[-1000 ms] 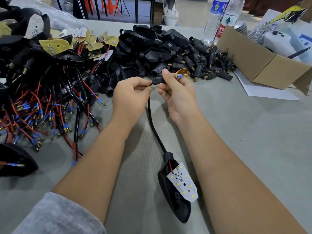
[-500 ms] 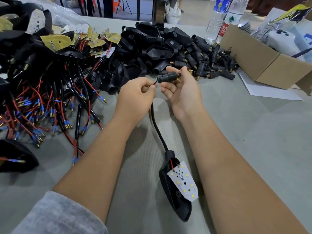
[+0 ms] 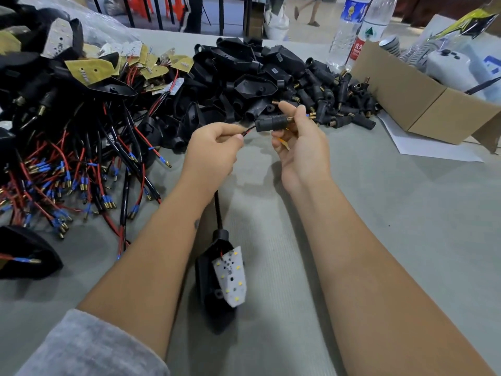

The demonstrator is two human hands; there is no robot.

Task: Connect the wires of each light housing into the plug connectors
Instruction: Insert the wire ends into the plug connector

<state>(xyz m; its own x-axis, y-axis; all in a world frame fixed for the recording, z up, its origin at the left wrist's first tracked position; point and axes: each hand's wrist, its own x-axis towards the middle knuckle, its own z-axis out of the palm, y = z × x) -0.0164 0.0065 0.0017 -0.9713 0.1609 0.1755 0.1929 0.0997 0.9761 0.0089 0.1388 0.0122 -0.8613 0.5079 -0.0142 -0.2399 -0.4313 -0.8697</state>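
The right hand (image 3: 301, 142) pinches a black ribbed plug connector (image 3: 273, 122) between thumb and forefinger above the grey ribbed tabletop (image 3: 393, 240), a brass threaded tip and a blue-sleeved wire end poking out past the fingers (image 3: 300, 115). The left hand (image 3: 214, 147) pinches the red and black wires (image 3: 248, 131) just where they enter the connector's near end. A black sheathed cable (image 3: 218, 210) runs down from under the left hand to a black plastic light housing (image 3: 214, 297) lying on the tabletop, its white LED board (image 3: 231, 278) tilted up. Behind lie a heap of matte black housings (image 3: 244, 74) and connectors, and to the left a tangle of red and black leads (image 3: 81, 169) with blue sleeves and brass tips. An open cardboard box (image 3: 423, 104) holds white and striped items.
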